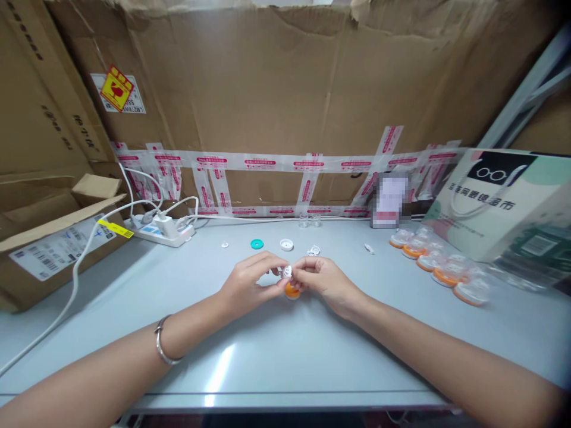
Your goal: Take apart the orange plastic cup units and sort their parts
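Both hands meet over the middle of the table. Between the thumb and fingers of my left hand (256, 278) is a small white round plastic part (288, 271). My right hand (323, 280) pinches at the right side of that same part. Just under the fingertips sits an orange round piece (292, 291), partly hidden by the hands. Beyond them lie a green disc (257, 244), a white round cap (286, 244), a small white piece (225, 244) and a cluster of white parts (313, 251).
Several clear-topped pieces with orange bases (446, 267) line up on the right, near a paper bag (473, 196). A phone (386, 202) leans at the back. To the left are a power strip (167, 235), a white cable (77, 270) and an open cardboard box (57, 249).
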